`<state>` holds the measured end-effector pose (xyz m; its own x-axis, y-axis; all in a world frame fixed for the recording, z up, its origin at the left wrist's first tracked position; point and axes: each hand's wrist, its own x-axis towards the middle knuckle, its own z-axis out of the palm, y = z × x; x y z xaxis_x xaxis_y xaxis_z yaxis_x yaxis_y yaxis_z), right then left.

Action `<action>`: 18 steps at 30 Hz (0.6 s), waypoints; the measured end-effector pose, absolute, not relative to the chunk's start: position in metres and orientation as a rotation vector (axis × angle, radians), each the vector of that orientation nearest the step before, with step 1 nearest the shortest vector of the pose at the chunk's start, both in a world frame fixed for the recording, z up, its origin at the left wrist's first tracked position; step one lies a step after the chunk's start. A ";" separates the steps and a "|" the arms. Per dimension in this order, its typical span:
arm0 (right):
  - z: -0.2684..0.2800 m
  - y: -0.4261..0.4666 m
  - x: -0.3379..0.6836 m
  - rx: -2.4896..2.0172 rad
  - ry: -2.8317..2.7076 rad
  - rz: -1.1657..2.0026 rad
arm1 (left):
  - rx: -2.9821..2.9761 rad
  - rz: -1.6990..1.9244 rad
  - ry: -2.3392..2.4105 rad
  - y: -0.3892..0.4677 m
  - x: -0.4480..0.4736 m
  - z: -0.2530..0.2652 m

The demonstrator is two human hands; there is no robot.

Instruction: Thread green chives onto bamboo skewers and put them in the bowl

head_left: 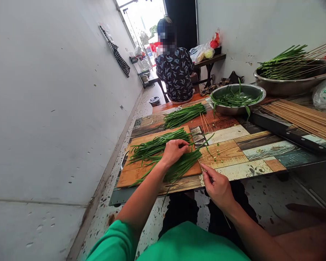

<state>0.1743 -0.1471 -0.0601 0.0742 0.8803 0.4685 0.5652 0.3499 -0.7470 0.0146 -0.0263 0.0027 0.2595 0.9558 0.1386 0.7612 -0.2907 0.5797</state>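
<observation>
Left hand: above the near bunch of chives [184, 166], on the cutting board [137, 168]; left hand [175, 150] has its fingers bent toward the thumb at the right-hand ends of the stalks. Cannot tell whether a stalk is gripped.
Right hand: right hand [216, 183] off the near edge of the table [225, 148]; thumb and fingers closed on a thin skewer [227, 220], its tip toward the chives, its tail showing below the wrist.
Board: a far bunch of chives [159, 144] lies beyond the near one, both slanting across the wood.
Beyond board: third bunch of chives [186, 115], with a few loose skewers [205, 123] just right of it.
Bowls: small metal bowl [237, 110], loose greens inside; large metal bowl [290, 88] farther right, skewered greens inside.
Right side: knife [301, 141] with black handle; pile of skewers [301, 117] beyond it.
Far end: seated co-worker [176, 76] in a leaf-print top, back to camera; bin [154, 100] on the floor to the left.
</observation>
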 end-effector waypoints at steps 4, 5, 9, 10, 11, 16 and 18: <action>-0.060 -0.148 0.174 -1.330 -1.600 0.414 | 2.051 0.691 1.522 -0.026 0.015 0.002; -0.060 -0.148 0.174 -1.329 -1.600 0.413 | 2.037 0.693 1.521 -0.026 0.015 0.003; -0.060 -0.147 0.174 -1.330 -1.607 0.390 | 2.031 0.670 1.530 -0.027 0.015 0.006; -0.060 -0.147 0.174 -1.328 -1.609 0.385 | 2.033 0.666 1.529 -0.028 0.015 0.007; -0.061 -0.147 0.174 -1.324 -1.611 0.379 | 2.035 0.664 1.526 -0.028 0.015 0.007; -0.061 -0.148 0.175 -1.325 -1.613 0.377 | 2.060 0.666 1.499 -0.029 0.015 0.006; -0.061 -0.148 0.175 -1.337 -1.612 0.393 | 2.072 0.669 1.493 -0.029 0.016 0.006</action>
<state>0.1751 -0.1476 -0.0608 0.0712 0.8832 0.4636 0.5708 0.3451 -0.7451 0.0156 -0.0290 0.0057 0.2796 0.9547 0.1017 0.7111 -0.2771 0.6462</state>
